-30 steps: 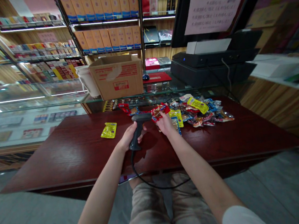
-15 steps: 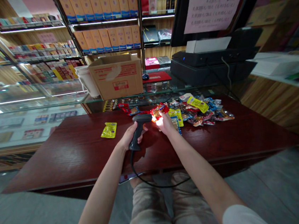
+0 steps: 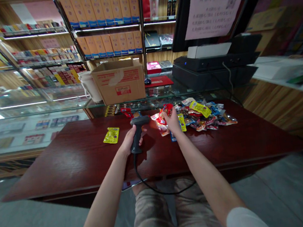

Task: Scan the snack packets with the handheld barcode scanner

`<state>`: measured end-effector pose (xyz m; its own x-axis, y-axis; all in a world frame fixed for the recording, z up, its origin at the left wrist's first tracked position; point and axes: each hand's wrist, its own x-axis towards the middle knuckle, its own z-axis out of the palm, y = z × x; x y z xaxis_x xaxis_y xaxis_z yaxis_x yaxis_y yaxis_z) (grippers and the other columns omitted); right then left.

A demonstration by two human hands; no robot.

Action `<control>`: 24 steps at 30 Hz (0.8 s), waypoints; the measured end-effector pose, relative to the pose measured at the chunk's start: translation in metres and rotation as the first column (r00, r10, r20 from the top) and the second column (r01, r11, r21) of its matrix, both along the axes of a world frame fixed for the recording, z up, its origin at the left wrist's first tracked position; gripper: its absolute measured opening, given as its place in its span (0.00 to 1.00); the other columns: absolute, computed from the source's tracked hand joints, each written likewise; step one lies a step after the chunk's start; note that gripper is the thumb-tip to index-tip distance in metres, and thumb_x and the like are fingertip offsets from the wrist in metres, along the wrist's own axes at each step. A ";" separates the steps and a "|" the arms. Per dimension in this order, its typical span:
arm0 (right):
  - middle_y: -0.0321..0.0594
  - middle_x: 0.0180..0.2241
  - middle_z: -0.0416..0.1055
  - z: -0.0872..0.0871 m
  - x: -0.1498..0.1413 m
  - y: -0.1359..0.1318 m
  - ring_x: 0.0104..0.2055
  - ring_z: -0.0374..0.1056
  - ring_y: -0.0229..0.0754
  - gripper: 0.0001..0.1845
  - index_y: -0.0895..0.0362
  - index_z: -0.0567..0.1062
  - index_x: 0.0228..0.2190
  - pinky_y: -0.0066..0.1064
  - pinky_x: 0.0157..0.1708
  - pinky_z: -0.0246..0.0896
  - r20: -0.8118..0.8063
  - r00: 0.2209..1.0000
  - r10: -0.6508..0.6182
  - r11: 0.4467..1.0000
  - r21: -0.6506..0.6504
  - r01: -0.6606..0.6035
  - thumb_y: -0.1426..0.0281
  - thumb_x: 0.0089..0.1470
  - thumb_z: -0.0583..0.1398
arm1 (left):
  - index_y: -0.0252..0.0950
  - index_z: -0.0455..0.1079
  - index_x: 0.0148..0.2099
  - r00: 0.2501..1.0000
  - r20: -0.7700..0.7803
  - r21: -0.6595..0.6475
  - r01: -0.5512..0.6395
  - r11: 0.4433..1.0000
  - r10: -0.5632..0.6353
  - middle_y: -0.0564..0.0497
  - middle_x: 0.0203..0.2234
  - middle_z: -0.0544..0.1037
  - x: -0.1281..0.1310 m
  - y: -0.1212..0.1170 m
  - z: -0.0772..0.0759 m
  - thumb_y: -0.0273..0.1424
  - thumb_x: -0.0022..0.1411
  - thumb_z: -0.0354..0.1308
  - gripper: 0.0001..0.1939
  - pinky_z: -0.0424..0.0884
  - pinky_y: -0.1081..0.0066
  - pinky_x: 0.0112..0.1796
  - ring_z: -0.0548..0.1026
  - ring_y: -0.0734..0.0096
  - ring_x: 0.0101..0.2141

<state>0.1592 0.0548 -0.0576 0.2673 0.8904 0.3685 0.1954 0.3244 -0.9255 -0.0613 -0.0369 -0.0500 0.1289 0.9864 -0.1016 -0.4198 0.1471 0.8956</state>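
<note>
**Glare off your thumb, packet farther from the scanner**

Left of centre, your left hand (image 3: 129,142) is wrapped around the scanner (image 3: 136,138), which sits slightly farther left in the frame than half a second ago. Right of centre, your right hand (image 3: 172,121) has shifted right, widening the gap to the scanner; its fingers are pinched on a red packet (image 3: 168,107). The bright glare on your thumb is gone. A red-and-white wrapper (image 3: 157,119) shows beside your fingers; you cannot tell whether it is part of that packet.

On the dark red table (image 3: 73,165), a yellow packet (image 3: 112,135) lies alone at centre left, and a heap of packets (image 3: 199,119) sits right of your right hand.

Stocked shelves (image 3: 45,59) fill the upper left. At upper centre, a white cup (image 3: 91,86) stands just beside an open cardboard box (image 3: 122,81) on the glass counter (image 3: 152,101). At upper right, a paper notice (image 3: 213,15) hangs over a black monitor (image 3: 181,23).
</note>
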 end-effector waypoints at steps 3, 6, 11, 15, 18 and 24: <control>0.58 0.48 0.75 0.023 0.028 0.014 0.52 0.72 0.58 0.23 0.60 0.66 0.54 0.49 0.54 0.64 0.310 0.945 -0.109 0.991 -0.039 0.127 0.66 0.58 0.59 | 0.30 0.72 0.49 0.991 -0.001 0.012 -0.136 0.991 0.136 0.43 0.35 0.82 -0.007 0.001 0.005 0.49 0.66 0.59 0.25 0.65 0.75 0.15 0.70 0.79 0.16; 0.67 0.49 0.72 0.040 0.053 0.023 0.53 0.70 0.63 0.17 0.65 0.71 0.48 0.51 0.55 0.62 0.617 0.778 -0.115 0.969 -0.103 0.225 0.72 0.59 0.56 | 0.30 0.72 0.48 0.981 -0.005 -0.004 -0.196 0.981 0.196 0.43 0.35 0.82 -0.013 0.003 0.007 0.48 0.67 0.58 0.24 0.67 0.75 0.15 0.71 0.78 0.16; 0.70 0.58 0.64 0.046 0.075 0.021 0.57 0.65 0.65 0.26 0.66 0.68 0.56 0.55 0.54 0.60 0.805 0.548 -0.226 0.951 0.061 0.303 0.75 0.55 0.59 | 0.28 0.74 0.45 0.939 -0.070 -0.028 -0.339 0.940 0.336 0.45 0.28 0.81 -0.026 0.013 0.014 0.47 0.68 0.58 0.23 0.65 0.77 0.14 0.73 0.76 0.16; 0.63 0.55 0.68 0.048 0.058 0.021 0.58 0.62 0.63 0.22 0.63 0.73 0.52 0.54 0.57 0.57 0.827 0.504 -0.249 0.969 0.213 0.128 0.75 0.55 0.59 | 0.29 0.73 0.48 0.911 -0.079 -0.029 -0.408 0.912 0.405 0.46 0.27 0.80 -0.042 0.026 0.035 0.46 0.68 0.59 0.23 0.66 0.77 0.15 0.73 0.76 0.15; 0.55 0.48 0.75 0.047 0.015 0.030 0.53 0.67 0.58 0.14 0.58 0.77 0.45 0.49 0.54 0.61 0.827 0.555 -0.087 0.994 0.109 -0.006 0.71 0.56 0.60 | 0.29 0.73 0.49 0.911 -0.078 -0.021 -0.407 0.913 0.405 0.45 0.29 0.81 -0.054 0.033 0.044 0.45 0.68 0.58 0.22 0.68 0.77 0.16 0.75 0.75 0.17; 0.54 0.45 0.80 0.033 -0.079 0.067 0.50 0.75 0.54 0.23 0.60 0.77 0.48 0.40 0.48 0.66 0.653 0.699 0.292 0.932 -0.358 -0.054 0.55 0.59 0.62 | 0.27 0.73 0.47 0.921 -0.028 -0.039 -0.390 0.920 0.389 0.47 0.23 0.78 -0.072 0.039 0.023 0.48 0.69 0.55 0.25 0.67 0.76 0.16 0.71 0.75 0.15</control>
<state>0.0801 0.1217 -0.0248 -0.1242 0.9871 0.1012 0.7791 0.1602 -0.6061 -0.1336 0.0018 -0.0271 -0.2671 0.9529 -0.1438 -0.4347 0.0140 0.9004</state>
